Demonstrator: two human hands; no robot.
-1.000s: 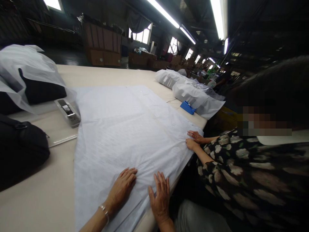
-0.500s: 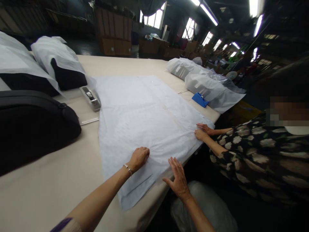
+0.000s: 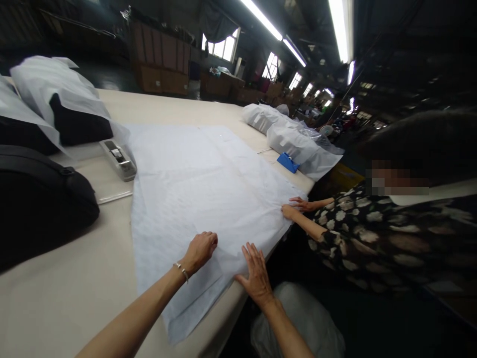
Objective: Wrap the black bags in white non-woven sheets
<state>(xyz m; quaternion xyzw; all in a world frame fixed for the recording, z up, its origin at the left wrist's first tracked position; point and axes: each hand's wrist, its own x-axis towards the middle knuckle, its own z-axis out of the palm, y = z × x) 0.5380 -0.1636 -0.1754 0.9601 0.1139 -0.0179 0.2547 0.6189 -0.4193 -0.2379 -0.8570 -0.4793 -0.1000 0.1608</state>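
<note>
Thin white sheeting [image 3: 179, 174] lies spread over the cream-coloured table, wrinkled, with a folded corner towards me. My left hand [image 3: 201, 251], a bracelet at its wrist, is closed in a pinch on the sheeting; the fingertips are partly hidden. To its right, my right hand [image 3: 257, 278] is open, its fingers spread on the sheeting along the table edge. Farther right, a co-worker's two hands [image 3: 296, 209] rest on the same sheeting by the edge.
Black bags [image 3: 40, 194], some under white wrapping, stand at the left beside a grey stapler-like tool [image 3: 118, 160]. Wrapped bundles [image 3: 286, 136] and a blue object [image 3: 288, 162] lie at the far right. The table edge [image 3: 231, 318] runs diagonally; the co-worker's patterned sleeve [image 3: 335, 219] is close by.
The view has swung right, so things appear farther left. Both my hands remain at the near part of the sheeting, the left pinched and the right spread.
</note>
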